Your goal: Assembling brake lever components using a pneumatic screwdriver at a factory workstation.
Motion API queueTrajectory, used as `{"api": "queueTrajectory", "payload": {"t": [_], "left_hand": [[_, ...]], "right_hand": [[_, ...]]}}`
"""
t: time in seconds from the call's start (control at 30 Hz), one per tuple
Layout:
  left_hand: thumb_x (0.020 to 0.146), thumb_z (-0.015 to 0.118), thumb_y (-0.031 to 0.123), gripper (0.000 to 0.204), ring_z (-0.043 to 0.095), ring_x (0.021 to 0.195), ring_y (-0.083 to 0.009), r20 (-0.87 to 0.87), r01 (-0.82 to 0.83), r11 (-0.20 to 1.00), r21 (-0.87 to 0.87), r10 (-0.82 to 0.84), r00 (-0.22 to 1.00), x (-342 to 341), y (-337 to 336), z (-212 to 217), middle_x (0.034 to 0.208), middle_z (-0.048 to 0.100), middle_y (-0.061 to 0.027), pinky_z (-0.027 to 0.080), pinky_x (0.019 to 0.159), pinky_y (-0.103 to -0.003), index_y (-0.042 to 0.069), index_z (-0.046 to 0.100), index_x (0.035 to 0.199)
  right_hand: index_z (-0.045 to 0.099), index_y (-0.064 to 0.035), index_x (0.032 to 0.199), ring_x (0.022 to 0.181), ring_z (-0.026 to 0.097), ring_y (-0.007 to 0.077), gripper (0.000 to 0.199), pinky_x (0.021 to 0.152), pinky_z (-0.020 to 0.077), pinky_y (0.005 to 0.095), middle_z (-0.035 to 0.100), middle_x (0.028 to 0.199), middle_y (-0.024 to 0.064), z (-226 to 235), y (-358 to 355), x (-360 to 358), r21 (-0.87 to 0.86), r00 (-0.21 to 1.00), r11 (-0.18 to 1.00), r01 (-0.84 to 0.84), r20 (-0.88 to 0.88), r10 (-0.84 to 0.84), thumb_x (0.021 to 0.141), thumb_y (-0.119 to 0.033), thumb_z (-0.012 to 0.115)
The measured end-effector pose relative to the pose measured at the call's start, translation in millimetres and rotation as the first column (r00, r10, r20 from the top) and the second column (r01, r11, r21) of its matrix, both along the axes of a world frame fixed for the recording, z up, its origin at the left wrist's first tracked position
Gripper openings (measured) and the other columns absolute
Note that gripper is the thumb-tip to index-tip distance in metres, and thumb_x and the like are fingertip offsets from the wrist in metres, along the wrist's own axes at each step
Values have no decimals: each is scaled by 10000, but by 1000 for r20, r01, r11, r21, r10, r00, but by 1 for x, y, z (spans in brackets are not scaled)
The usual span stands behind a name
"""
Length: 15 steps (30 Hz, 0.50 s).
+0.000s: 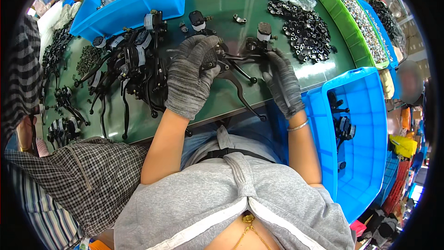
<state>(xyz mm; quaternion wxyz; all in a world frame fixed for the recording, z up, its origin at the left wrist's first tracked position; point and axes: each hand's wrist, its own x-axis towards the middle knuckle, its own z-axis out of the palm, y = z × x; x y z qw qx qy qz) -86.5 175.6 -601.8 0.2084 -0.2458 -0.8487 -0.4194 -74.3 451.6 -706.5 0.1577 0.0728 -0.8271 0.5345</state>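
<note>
My left grip [192,74], in a grey knit glove, is closed around a black lever assembly [223,61], held over the green counter [217,0] in front of me; its long lever [241,93] slants down to the right, toward the near edge. My right grip [282,81], gloved alike, is partly curled near the assembly's right side, just below a capped black housing [264,30]; I cannot tell whether it has hold of anything. To my left lies a heap of similar levers [134,58], with a blue bin [134,9] behind it. Past my right fingers, black clamps [306,32] are piled near a green tray [344,31] of silver parts [363,25]. Beside my right forearm stands a blue crate [365,157] containing black pieces [343,128].
</note>
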Motion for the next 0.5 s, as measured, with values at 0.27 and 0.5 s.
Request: {"api": "queueTrajectory", "payload": {"t": [0.27, 0.5], "left_hand": [[665, 783, -38, 590, 630, 1077, -308, 222, -4, 949, -314, 78, 972, 22, 4, 38, 1234, 607, -110, 524, 971, -390, 186, 694, 1204], [736, 779, 111, 488, 625, 1105, -302, 50, -109, 763, -637, 182, 982, 15, 13, 54, 1263, 611, -114, 516, 971, -411, 197, 703, 1210]], "right_hand": [[501, -135, 1435, 1263, 534, 372, 620, 1073, 437, 442, 553, 1360, 201, 19, 8, -10, 724, 999, 690, -30, 43, -1, 846, -71, 685], [585, -30, 1273, 1008, 666, 235, 585, 888, 556, 340, 651, 1185, 133, 162, -70, -71, -285, 862, 941, 180, -415, -291, 773, -153, 864]]}}
